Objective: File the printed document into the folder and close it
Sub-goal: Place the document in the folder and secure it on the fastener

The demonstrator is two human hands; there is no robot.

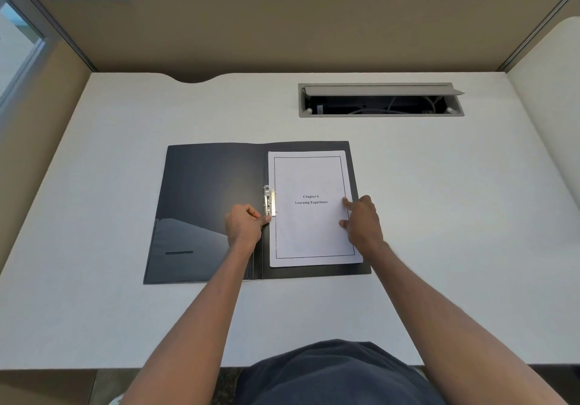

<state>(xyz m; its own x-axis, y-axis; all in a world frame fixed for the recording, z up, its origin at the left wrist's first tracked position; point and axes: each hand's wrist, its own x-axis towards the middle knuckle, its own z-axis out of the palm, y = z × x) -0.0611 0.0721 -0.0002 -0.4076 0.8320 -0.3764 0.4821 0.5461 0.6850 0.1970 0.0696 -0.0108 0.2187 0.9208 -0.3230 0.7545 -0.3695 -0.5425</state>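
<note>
Open dark folder [204, 203] on the table [94, 310], with the light, floppy document [310, 210] on its right half beside the metal clip [270, 201]: left hand [244, 225] pinches the clip lever, right hand [361, 219] fingertips press the sheets' right edge flat, where they slide least.

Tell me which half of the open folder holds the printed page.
The right half of the folder: the page lies there beside the metal clip. The left half carries only a corner pocket.
</note>
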